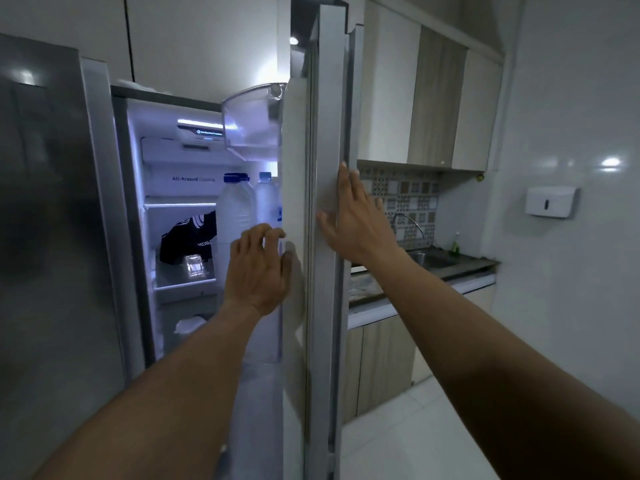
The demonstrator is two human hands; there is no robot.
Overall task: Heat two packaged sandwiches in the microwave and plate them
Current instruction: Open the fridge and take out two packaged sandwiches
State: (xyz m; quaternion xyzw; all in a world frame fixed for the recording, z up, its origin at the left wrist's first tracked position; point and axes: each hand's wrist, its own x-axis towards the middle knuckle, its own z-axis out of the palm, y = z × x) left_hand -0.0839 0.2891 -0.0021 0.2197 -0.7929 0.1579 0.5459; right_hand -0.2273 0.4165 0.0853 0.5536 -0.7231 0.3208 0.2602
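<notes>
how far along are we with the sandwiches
Barely started. The fridge door stands partly open, right hand flat on its outer edge, left hand at its inner edge. No sandwich is held yet; a dark package sits on a shelf inside. Taking them out, heating and plating remain.

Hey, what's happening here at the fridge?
A person stands at a fridge with its right door swung open. The right hand lies flat against the door's outer edge. The left hand, loosely curled, is at its inner edge. Water bottles show inside. Neither hand holds any food yet.
</notes>
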